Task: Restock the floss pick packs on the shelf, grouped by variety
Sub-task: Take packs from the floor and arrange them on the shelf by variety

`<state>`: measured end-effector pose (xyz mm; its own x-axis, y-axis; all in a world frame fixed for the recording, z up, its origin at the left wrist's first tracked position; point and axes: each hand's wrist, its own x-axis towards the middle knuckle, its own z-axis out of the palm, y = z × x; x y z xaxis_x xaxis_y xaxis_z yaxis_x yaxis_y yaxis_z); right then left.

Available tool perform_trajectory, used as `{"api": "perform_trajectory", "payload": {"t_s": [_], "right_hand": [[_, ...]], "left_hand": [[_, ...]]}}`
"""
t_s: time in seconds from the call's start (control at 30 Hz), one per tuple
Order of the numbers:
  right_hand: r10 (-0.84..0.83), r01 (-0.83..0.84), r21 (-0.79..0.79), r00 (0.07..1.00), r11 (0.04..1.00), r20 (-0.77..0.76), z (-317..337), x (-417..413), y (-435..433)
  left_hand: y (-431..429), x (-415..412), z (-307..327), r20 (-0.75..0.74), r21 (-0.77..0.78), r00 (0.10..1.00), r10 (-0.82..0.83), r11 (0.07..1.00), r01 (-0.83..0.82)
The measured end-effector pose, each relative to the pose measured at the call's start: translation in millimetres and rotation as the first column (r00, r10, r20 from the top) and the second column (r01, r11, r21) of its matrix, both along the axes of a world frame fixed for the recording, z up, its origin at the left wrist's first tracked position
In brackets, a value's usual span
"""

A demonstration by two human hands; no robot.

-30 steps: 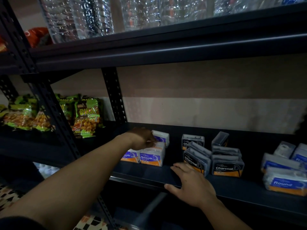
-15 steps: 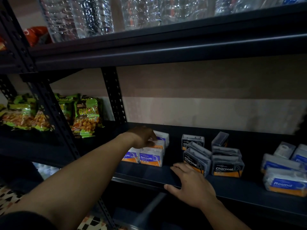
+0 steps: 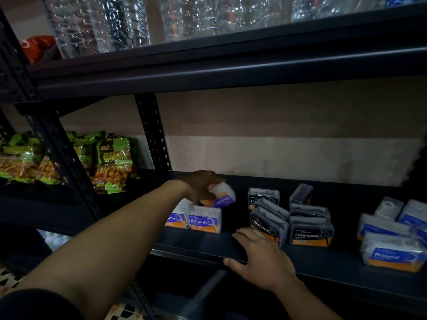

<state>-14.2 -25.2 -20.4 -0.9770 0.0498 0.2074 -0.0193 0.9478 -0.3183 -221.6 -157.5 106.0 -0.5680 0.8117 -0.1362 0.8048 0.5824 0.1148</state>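
— Where's the floss pick pack point(image 3: 223, 196)?
— Tilted, just above and behind the Smooth packs point(image 3: 204, 221) on the shelf point(image 3: 208, 248), held in the left grip point(image 3: 201, 187), whose fingers curl round it.
— And the right grip point(image 3: 263, 259)?
— Holding nothing. It lies flat with straight fingers on the shelf's front edge, just beside the Charcoal packs point(image 3: 310, 232).

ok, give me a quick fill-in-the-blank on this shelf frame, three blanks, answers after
1. The left hand grips a tilted purple-labelled pack beside the front packs labelled ____.
2. The right hand rests flat on the shelf, nearest a black pack labelled ____.
3. The rightmost packs read ____.
Answers: Smooth; Charcoal; Round.
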Motion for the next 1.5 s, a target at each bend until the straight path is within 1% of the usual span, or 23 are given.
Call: {"api": "perform_trajectory", "payload": {"t_s": [0.07,0.17,0.23,0.3,0.4,0.5,0.63,0.8,0.97,1.1,1.2,1.33,1.4,1.5], "right_hand": [[-0.002,0.002,-0.006,1.0,1.0,0.002,0,0,0],[-0.002,0.002,-0.004,1.0,1.0,-0.007,2,2,0],[0.0,0.0,-0.005,1.0,1.0,-0.007,3,2,-1],[0.001,-0.002,-0.007,1.0,1.0,-0.012,3,2,-1],[0.004,-0.004,-0.001,1.0,1.0,-0.012,3,3,-1],[0.002,-0.002,-0.011,1.0,1.0,0.0,5,3,-1],[0.003,-0.003,-0.005,1.0,1.0,-0.006,4,3,-1],[0.004,-0.004,0.002,1.0,1.0,-0.006,3,2,-1],[0.009,-0.009,0.006,1.0,1.0,-0.007,3,2,0],[0.006,-0.006,0.004,1.0,1.0,0.003,3,2,0],[0.002,-0.002,-0.004,1.0,1.0,0.008,2,2,0],[0.003,-0.003,0.004,1.0,1.0,0.001,-1,0,0],[0.004,-0.004,0.002,1.0,1.0,0.001,-2,-1,0],[0.003,-0.003,0.007,1.0,1.0,0.005,-2,-1,1]], "left_hand": [[-2,0,5,0.034,0.069,0.999,0.01,0.998,-0.012],[-6,-3,4,0.128,0.188,0.989,0.079,0.977,-0.102],[-9,-5,2,0.151,0.239,0.981,0.126,0.958,-0.16],[-11,-7,-1,0.178,0.267,0.975,0.133,0.947,-0.178],[-11,-6,-5,0.223,0.242,0.968,0.112,0.956,-0.167],[-8,-6,-10,0.19,0.184,0.975,0.119,0.971,-0.154],[-4,-5,-12,0.2,0.211,0.97,0.142,0.96,-0.184],[-2,-6,-12,0.28,0.227,0.953,0.113,0.957,-0.18],[-3,-8,-17,0.196,0.185,0.973,0.119,0.97,-0.156],[-5,-13,-18,0.199,0.161,0.972,0.123,0.974,-0.156],[-6,-17,-16,0.14,0.088,0.979,0.146,0.983,-0.159],[-6,-17,-11,0.06,0.05,0.992,0.109,0.992,-0.112],[-5,-15,-9,0.048,0.04,0.994,0.094,0.995,-0.096],[0,-11,-13,0.005,-0.004,1.0,0.03,1.0,-0.03]]}}
